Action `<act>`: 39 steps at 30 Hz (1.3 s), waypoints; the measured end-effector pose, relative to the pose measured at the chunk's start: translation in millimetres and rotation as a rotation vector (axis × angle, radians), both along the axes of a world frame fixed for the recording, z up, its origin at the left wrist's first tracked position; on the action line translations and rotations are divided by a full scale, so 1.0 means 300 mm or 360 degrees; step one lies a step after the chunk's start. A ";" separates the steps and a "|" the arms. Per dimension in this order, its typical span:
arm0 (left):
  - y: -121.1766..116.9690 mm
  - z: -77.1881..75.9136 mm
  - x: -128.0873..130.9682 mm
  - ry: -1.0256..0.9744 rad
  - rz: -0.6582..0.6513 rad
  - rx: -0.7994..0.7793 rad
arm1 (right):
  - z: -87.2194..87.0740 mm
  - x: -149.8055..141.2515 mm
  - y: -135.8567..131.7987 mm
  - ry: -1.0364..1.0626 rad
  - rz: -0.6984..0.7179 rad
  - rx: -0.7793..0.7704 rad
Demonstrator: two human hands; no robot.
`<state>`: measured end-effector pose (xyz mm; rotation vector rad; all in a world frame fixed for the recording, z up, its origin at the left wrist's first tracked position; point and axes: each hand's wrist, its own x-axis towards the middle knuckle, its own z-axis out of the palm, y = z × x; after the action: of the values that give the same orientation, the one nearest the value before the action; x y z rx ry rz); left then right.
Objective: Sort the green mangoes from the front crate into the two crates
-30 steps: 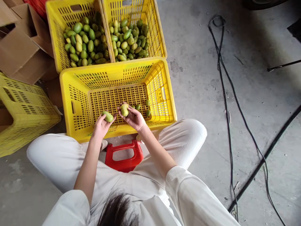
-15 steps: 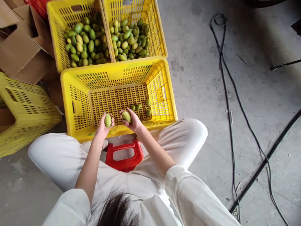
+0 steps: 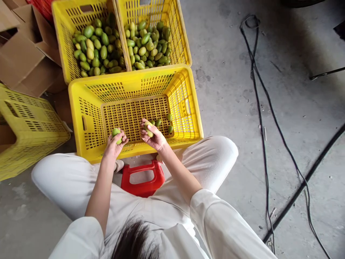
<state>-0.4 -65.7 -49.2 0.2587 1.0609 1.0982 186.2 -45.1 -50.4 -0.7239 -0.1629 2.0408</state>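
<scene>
My left hand (image 3: 115, 145) is closed around a smooth green oval fruit (image 3: 116, 135), above the near left part of a yellow slatted crate (image 3: 76, 104). My right hand (image 3: 155, 138) grips another yellowish-green oval fruit (image 3: 148, 128), its thumb lying over it. Both hands are inside the crate's near rim, apart from each other. Several small green fruits (image 3: 170, 129) lie on the crate floor at the right, one partly hidden behind my right hand.
Beyond it stand two yellow crates holding heaps of green fruit (image 3: 104, 52) (image 3: 149, 46). To the left are another yellow crate (image 3: 40, 122) and cardboard boxes (image 3: 21, 57). A red stool (image 3: 142, 187) shows between my legs. Black cables (image 3: 260, 118) run across the concrete floor at right.
My left hand has shifted left with its fruit and turned it. My right hand has moved slightly right and up, and its fruit is turned, with the thumb now across it.
</scene>
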 end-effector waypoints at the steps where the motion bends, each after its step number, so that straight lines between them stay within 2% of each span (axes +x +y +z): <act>1: -0.003 -0.005 0.003 0.0046 -0.0046 -0.0003 | -0.006 -0.001 -0.002 -0.0029 0.0035 0.0024; 4: -0.008 -0.022 0.014 0.0268 -0.0184 -0.0030 | -0.023 -0.015 -0.003 -0.0242 0.0180 0.0091; 6: -0.007 -0.027 0.017 0.0327 -0.0188 -0.0042 | -0.034 -0.027 0.000 -0.0338 0.0219 0.0057; 11: 0.009 0.000 -0.006 -0.0006 -0.0029 -0.0137 | -0.049 -0.023 0.014 -0.0219 0.0013 -0.0184; 15: 0.023 0.022 -0.025 -0.0063 0.0172 -0.0066 | -0.026 -0.007 0.015 -0.0246 -0.0135 0.0003; 18: 0.019 0.011 -0.022 0.0034 0.0128 -0.0023 | -0.022 -0.011 0.010 -0.0323 -0.0134 0.0093; 20: 0.010 -0.010 -0.012 0.0120 0.0020 -0.0044 | -0.040 -0.022 0.003 -0.0358 -0.0063 0.0048; 22: -0.002 -0.037 0.001 0.0239 -0.0108 -0.0126 | -0.072 -0.035 -0.010 -0.0395 0.0010 -0.0162; 26: -0.034 -0.095 0.026 0.0564 -0.0220 -0.0388 | -0.144 -0.048 -0.042 -0.0438 -0.0045 -0.0885; 28: -0.051 -0.117 0.037 0.0690 -0.0209 -0.0452 | -0.161 -0.039 -0.029 -0.0455 -0.0092 -0.1000; 30: -0.064 -0.129 0.046 0.0740 -0.0201 -0.0443 | -0.147 -0.016 0.029 -0.0458 -0.0101 -0.0995; 32: -0.071 -0.134 0.051 0.0746 -0.0200 -0.0417 | -0.090 0.017 0.135 -0.0427 -0.0112 -0.0871; 33: -0.073 -0.134 0.052 0.0744 -0.0200 -0.0408 | -0.046 0.037 0.200 -0.0391 -0.0128 -0.0640; 36: -0.072 -0.132 0.050 0.0705 -0.0190 -0.0405 | 0.114 0.094 0.380 -0.0372 -0.0242 0.0262; 38: -0.068 -0.131 0.046 0.0651 -0.0168 -0.0433 | 0.195 0.119 0.433 -0.0545 -0.0408 0.0575; 39: -0.065 -0.130 0.044 0.0615 -0.0150 -0.0453 | 0.213 0.124 0.427 -0.0652 -0.0458 0.0670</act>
<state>12.8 -85.4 -88.2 0.2959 1.5178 0.8156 223.4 83.1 13.6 -0.8312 -0.6637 1.4989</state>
